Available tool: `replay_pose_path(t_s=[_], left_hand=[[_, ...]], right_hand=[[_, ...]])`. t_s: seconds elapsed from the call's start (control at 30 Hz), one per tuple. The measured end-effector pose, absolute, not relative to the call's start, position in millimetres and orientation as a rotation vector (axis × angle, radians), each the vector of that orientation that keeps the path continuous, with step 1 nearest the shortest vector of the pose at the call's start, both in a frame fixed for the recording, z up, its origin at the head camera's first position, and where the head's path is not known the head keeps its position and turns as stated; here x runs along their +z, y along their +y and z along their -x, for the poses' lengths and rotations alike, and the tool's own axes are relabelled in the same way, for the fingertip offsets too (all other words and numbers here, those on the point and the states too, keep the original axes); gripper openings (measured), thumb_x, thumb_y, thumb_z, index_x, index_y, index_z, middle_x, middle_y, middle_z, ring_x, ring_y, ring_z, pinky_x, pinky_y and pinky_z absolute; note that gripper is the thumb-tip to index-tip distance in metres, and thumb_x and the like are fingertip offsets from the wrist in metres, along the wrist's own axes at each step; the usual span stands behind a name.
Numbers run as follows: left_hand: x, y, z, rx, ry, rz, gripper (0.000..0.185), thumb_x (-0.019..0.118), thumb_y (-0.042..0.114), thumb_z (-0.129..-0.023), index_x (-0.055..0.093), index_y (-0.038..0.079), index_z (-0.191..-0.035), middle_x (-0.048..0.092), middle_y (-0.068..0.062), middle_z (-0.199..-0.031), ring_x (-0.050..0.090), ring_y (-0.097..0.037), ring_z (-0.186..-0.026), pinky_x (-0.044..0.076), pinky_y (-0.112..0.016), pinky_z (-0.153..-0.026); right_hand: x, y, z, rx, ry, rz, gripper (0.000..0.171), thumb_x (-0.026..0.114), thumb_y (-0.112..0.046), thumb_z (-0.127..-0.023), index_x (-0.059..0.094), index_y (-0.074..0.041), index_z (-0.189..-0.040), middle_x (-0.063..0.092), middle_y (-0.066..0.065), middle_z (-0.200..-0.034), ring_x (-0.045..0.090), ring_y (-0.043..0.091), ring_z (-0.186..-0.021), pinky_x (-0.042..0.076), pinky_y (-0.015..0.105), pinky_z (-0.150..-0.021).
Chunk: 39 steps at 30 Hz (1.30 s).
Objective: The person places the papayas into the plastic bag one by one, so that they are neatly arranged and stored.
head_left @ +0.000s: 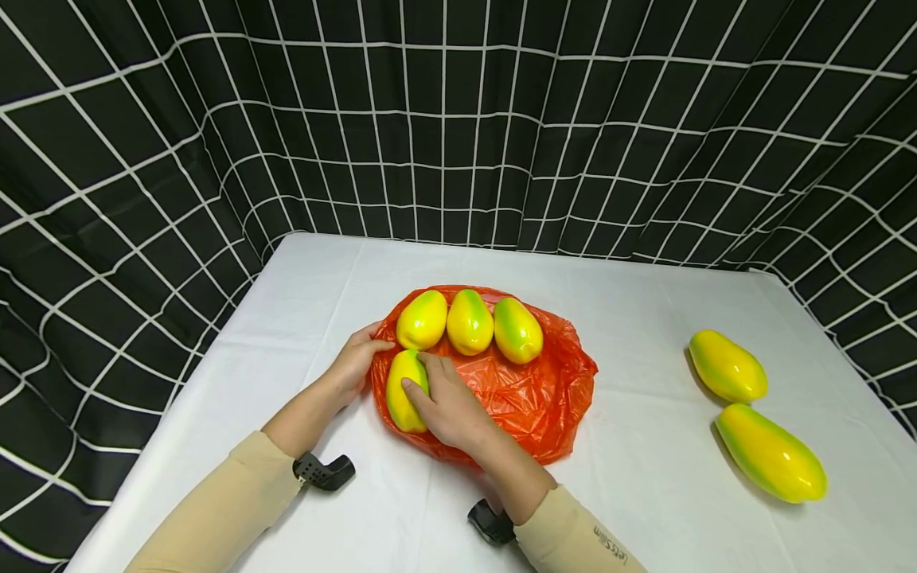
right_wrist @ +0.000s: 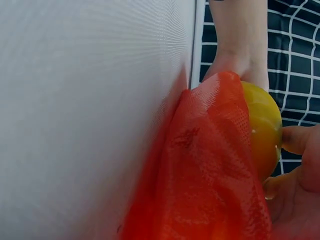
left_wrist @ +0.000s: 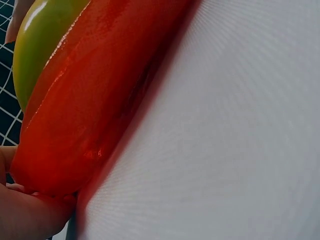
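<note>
Resting on a white table: one orange bag, flattened and crinkled, near the table's middle. Four yellow-green mangoes lie on it.

Item 1, near mango: lies at the bag's left front edge, long axis roughly front to back. The right hand lies over its right side, fingers curled onto the fruit and the thumb against its lower flank, so the hand grips it. In the right wrist view the mango shows as a yellow bulge behind a fold of the bag, with the hand's fingertips touching it.

Items 2 to 4, row of three mangoes: left, middle, right. They stand side by side along the bag's far edge, each touching or just beside its neighbour. The near mango's far tip sits just below the left one.

Left hand: at the bag's left edge, fingers extended toward the left mango of the row, fingertips at the plastic. Whether it pinches the bag or only presses on it cannot be told. The left wrist view shows a green-yellow mango against the orange plastic, with part of the hand at the bag's edge.

Items 5 and 6, two loose mangoes: one and a longer one lie on the bare table, well apart from the bag, toward the right edge, close to each other.

Surround: black cloth with a white grid behind and beside the table. Both forearms wear beige sleeves, with a black wrist-mounted device at each wrist.
</note>
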State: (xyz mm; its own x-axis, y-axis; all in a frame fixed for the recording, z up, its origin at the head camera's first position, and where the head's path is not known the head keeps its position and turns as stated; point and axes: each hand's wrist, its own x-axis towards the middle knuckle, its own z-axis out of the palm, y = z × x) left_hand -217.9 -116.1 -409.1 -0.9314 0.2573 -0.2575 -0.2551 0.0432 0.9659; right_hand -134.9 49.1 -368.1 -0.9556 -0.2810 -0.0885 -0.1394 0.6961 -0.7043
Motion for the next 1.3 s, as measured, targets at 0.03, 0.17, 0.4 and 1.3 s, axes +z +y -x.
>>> replay_pose_path(t_s=[0.03,0.17,0.4,1.3], left_hand=[[-409,-116,218,1.949,1.966,0.001,0.052,0.042,0.009,-0.093,0.032,0.006,-0.144,0.04,-0.013,-0.144,0.043,-0.024,-0.128,0.038,-0.036,-0.108],[-409,-116,218,1.941,1.975,-0.006,0.052,0.042,0.009,-0.093,0.032,0.006,-0.144,0.04,-0.013,-0.144,0.044,-0.024,-0.127,0.039,-0.035,-0.107],[-409,-116,218,1.961,1.957,0.02,0.053,0.043,0.007,-0.092,0.032,0.005,-0.144,0.04,-0.013,-0.145,0.042,-0.025,-0.129,0.038,-0.035,-0.108],[-409,-116,219,1.966,1.961,0.005,0.053,0.042,0.006,-0.091,0.032,0.003,-0.143,0.04,-0.015,-0.144,0.044,-0.023,-0.126,0.044,-0.028,-0.101]], right_hand=[[-367,49,134,-1.096,2.719,0.342,0.057,0.041,-0.038,-0.097,0.031,-0.006,-0.143,0.038,0.014,-0.14,0.044,0.03,-0.124,0.035,0.046,-0.108],[-363,51,132,-1.085,2.74,0.365,0.059,0.045,-0.038,-0.095,0.031,-0.004,-0.142,0.039,0.015,-0.141,0.045,0.03,-0.124,0.036,0.047,-0.107],[-351,65,130,-1.128,2.757,0.386,0.054,0.046,-0.034,-0.096,0.037,-0.005,-0.141,0.042,0.01,-0.143,0.039,0.027,-0.132,0.031,0.046,-0.111],[-321,165,129,-1.227,2.833,0.078,0.052,0.046,-0.042,-0.095,0.041,-0.017,-0.141,0.04,0.013,-0.145,0.031,0.037,-0.135,0.03,0.065,-0.103]])
